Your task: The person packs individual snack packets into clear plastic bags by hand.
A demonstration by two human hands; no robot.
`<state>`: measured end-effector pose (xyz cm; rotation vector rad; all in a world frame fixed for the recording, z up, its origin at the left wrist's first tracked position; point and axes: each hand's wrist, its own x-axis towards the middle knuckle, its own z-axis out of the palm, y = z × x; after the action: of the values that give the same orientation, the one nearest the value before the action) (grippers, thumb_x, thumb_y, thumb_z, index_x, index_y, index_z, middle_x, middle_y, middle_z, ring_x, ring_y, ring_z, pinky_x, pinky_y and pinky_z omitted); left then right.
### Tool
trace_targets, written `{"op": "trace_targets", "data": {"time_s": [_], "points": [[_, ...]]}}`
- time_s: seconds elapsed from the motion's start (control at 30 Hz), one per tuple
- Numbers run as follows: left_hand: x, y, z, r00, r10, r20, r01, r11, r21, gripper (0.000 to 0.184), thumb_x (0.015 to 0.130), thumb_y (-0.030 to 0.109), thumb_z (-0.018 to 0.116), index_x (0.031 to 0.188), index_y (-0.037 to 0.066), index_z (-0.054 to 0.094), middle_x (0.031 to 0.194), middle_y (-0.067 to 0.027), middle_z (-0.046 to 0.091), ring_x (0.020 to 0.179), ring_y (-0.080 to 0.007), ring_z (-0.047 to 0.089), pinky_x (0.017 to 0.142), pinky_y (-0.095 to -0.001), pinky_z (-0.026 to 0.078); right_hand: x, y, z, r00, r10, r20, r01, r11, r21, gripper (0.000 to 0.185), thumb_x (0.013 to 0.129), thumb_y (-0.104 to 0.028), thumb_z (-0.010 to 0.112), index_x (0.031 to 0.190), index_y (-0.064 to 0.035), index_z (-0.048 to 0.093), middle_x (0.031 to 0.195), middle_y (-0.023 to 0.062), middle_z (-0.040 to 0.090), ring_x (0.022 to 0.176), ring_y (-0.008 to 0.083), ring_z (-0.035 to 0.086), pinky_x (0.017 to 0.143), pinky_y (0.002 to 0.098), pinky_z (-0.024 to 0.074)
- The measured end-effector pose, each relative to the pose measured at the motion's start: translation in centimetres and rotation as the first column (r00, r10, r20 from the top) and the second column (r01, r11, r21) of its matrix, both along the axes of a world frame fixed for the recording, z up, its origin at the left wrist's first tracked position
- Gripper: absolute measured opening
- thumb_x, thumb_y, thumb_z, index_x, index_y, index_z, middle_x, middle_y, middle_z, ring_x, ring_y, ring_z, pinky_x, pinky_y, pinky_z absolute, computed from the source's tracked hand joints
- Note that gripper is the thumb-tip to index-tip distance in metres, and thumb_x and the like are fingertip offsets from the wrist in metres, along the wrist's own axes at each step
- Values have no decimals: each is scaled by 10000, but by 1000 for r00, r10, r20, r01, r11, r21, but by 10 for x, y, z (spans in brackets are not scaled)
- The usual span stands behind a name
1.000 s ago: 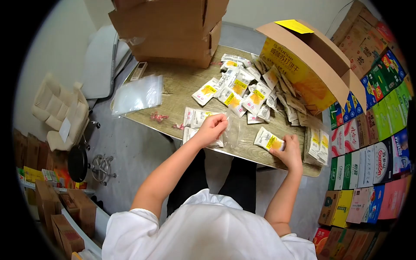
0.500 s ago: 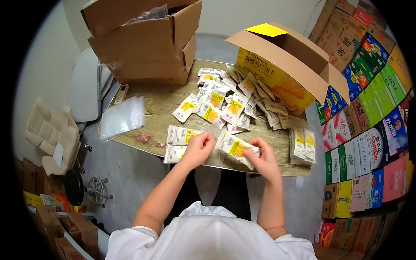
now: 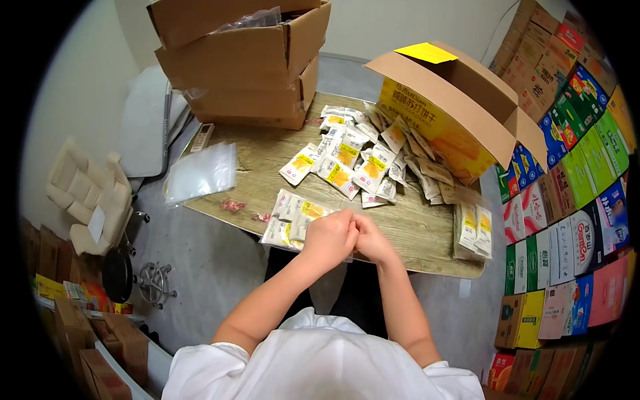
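My left hand [image 3: 328, 239] and my right hand [image 3: 373, 240] meet at the table's front edge, fingers closed at the right end of a clear bag [image 3: 291, 217] with white and yellow packets inside. The left hand grips the bag; what the right fingers pinch is hidden. Beyond them lies a heap of white and yellow snack packets [image 3: 347, 157]. A filled clear bag of packets [image 3: 473, 230] sits at the table's right end.
A large brown carton [image 3: 240, 73] stands at the back left, an open yellow carton [image 3: 433, 113] at the back right. Flat clear bags [image 3: 202, 173], a small white device [image 3: 202, 137] and red wrappers [image 3: 232, 205] lie on the left of the table [image 3: 413, 233].
The packet in my right hand has gone from its fingers, and that hand has moved left to meet my left hand. The bag is now tilted, with packets in it.
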<state>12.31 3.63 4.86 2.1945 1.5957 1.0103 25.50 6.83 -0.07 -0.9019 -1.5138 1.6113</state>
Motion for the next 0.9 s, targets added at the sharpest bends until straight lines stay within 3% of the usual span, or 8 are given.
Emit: {"op": "trace_targets", "data": {"time_s": [0.2, 0.3, 0.5, 0.6, 0.67, 0.7, 0.8, 0.9], "points": [[2, -5, -1, 999, 21, -29, -20, 999, 30, 108, 794, 134, 577, 772, 34, 542, 699, -159, 600, 626, -348, 606, 560, -440, 477, -10, 0, -4, 995, -42, 92, 38, 998, 45, 145, 773, -17, 598, 913, 10, 618, 881, 37, 641, 826, 104, 555, 691, 281, 485], [2, -4, -7, 1000, 8, -11, -8, 998, 59, 105, 791, 131, 581, 785, 34, 543, 701, -158, 600, 619, -344, 606, 557, -433, 479, -13, 9, -18, 988, 111, 108, -113, 994, 9, 148, 841, -47, 602, 985, -27, 582, 969, 35, 604, 894, 106, 531, 762, 281, 474], [2, -4, -7, 999, 13, -34, -11, 999, 44, 125, 799, 137, 580, 798, 20, 535, 744, -168, 604, 641, -338, 609, 553, -427, 480, -18, 8, -30, 999, 21, -30, -23, 998, -61, 153, 833, -17, 590, 985, -30, 580, 942, 46, 602, 871, 125, 555, 727, 279, 484], [-6, -9, 1, 995, -90, 39, 91, 995, -44, 186, 800, 184, 605, 873, 21, 550, 809, -163, 603, 758, -336, 613, 645, -430, 486, -23, 4, -30, 996, -91, -27, 95, 963, 253, 123, 752, -59, 651, 862, -16, 615, 831, 30, 639, 785, 70, 540, 657, 284, 483], [-24, -15, 16, 974, -226, -17, 224, 972, -69, 533, 754, 334, 700, 1134, 4, 525, 1080, -196, 576, 1062, -366, 547, 875, -454, 442, -28, 8, -44, 983, -172, 69, 163, 978, 130, 135, 726, -67, 682, 840, -5, 644, 784, 69, 659, 713, 95, 576, 630, 294, 485], [-31, -18, 17, 973, -229, -19, 228, 971, -71, 533, 754, 334, 700, 1134, 4, 525, 1080, -196, 576, 1062, -366, 547, 875, -454, 442, -26, 7, -36, 982, -176, 67, 167, 978, 128, 135, 726, -67, 682, 840, -5, 644, 784, 69, 659, 713, 95, 576, 630, 294, 485], [-54, -26, 7, 944, -215, -250, 191, 974, -118, 1231, 520, 564, 806, 1429, -26, 222, 1482, -233, 227, 1390, -407, 177, 1105, -551, 162, -24, 3, 2, 872, -102, 478, -18, 970, 241, 164, 705, -113, 716, 829, -7, 696, 718, 154, 653, 634, 213, 625, 623, 321, 499], [-67, -30, -11, 870, -188, -456, 111, 976, -190, 1228, 507, 553, 816, 1425, -25, 239, 1481, -234, 233, 1382, -428, 181, 1090, -586, 164, -23, 3, -9, 922, -79, 379, -37, 957, 288, 170, 752, -114, 681, 880, -1, 693, 717, 148, 649, 624, 193, 610, 612, 316, 488]]}}
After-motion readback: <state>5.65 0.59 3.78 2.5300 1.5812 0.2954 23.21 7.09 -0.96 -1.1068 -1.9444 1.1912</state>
